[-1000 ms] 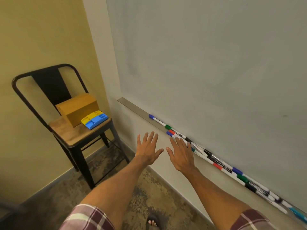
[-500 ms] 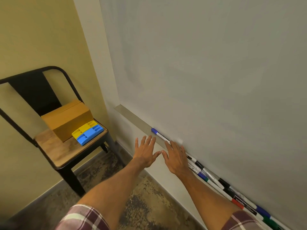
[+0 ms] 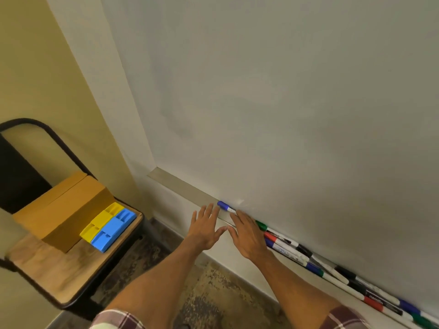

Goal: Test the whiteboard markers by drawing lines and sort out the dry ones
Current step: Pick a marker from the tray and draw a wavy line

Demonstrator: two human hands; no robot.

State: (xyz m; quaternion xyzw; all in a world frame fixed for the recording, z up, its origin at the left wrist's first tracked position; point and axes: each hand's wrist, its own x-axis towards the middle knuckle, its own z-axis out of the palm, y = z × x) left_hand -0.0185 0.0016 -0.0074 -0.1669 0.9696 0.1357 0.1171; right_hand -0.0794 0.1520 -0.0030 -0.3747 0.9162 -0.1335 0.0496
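Observation:
A blank whiteboard fills the right of the head view. Along its metal ledge lie several capped markers in blue, green, red and black. The leftmost one, a blue-capped marker, pokes out just beyond my fingertips. My left hand is flat with fingers spread, just below the ledge and touching no marker. My right hand is also flat and spread, lying over the ledge and hiding part of the blue-capped marker and its neighbours.
A black metal chair with a wooden seat stands at the left. It carries a brown cardboard box and a yellow and blue plastic tray. Patterned floor shows below my arms.
The view has shifted closer and to the right along the board. Both hands have moved forward to the ledge, and the right hand now covers the markers' left end.

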